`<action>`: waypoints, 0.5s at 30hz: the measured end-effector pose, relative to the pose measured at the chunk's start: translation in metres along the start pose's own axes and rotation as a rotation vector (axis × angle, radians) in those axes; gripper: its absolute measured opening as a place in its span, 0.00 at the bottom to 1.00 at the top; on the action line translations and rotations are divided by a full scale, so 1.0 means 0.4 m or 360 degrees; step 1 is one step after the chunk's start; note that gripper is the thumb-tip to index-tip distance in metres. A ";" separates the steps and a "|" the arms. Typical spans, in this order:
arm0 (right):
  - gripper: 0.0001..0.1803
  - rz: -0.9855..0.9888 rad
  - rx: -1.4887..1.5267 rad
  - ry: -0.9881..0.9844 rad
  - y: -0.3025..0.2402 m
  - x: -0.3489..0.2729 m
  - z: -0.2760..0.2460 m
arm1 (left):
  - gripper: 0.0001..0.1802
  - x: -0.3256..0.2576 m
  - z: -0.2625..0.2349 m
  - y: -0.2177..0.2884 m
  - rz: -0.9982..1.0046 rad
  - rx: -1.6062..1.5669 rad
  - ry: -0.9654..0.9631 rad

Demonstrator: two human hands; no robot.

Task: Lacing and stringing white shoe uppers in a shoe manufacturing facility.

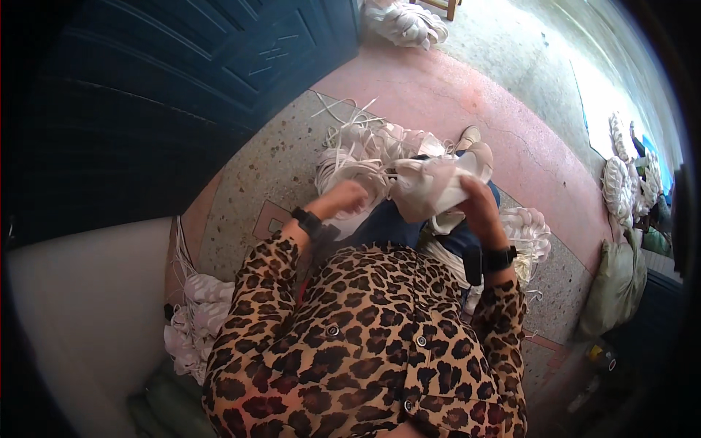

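My right hand (478, 203) grips the edge of a white, curved, cup-like piece (426, 191) that looks like a shoe upper, held above my lap. My left hand (346, 198) is closed a little to the left of it, apart from the piece. What its fingers hold, if anything, is too small to make out. Just beyond my hands lies a heap of similar white pieces (398, 139), with thin pale strips (347, 113) trailing from its far left side. A looped bundle of white strands (332, 169) sits beside my left hand.
More white bundles lie right of my legs (527, 232), at lower left (209, 288), at the far top (409, 25) and along the right side (619, 186). A dark blue panelled door (255, 51) stands at left. A greenish sack (613, 288) leans at right.
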State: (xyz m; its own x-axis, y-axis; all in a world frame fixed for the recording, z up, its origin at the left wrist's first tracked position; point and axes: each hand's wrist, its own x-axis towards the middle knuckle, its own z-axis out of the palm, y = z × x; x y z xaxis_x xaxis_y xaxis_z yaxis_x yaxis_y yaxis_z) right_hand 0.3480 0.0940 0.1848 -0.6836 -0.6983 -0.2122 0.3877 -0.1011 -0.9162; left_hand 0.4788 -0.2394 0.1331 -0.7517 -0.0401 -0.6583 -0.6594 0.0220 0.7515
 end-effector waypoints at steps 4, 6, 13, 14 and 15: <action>0.27 0.0238 -0.0065 0.0205 -0.029 -0.052 0.056 | 0.13 0.128 0.077 -0.152 0.0661 0.0141 0.0355; 0.26 0.0231 -0.0177 0.0253 -0.047 -0.063 0.081 | 0.16 0.207 0.082 -0.175 0.0968 0.0545 0.0564; 0.24 0.0278 0.0202 0.0278 -0.047 -0.073 0.097 | 0.15 0.254 0.008 -0.089 0.0704 0.0766 0.0655; 0.24 0.0256 0.0219 0.0262 -0.053 -0.073 0.095 | 0.14 0.232 -0.012 -0.043 0.0677 0.0658 0.0546; 0.24 0.0234 0.0280 0.0221 -0.052 -0.074 0.087 | 0.14 0.203 -0.038 0.002 0.0639 0.0551 0.0458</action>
State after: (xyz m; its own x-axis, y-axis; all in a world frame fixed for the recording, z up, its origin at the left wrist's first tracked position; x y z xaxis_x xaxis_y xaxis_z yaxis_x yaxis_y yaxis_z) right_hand 0.3816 0.0923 0.2220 -0.6857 -0.6118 -0.3944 0.5823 -0.1359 -0.8016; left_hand 0.4175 -0.2579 0.0811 -0.9403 -0.2291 -0.2516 -0.3280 0.4134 0.8494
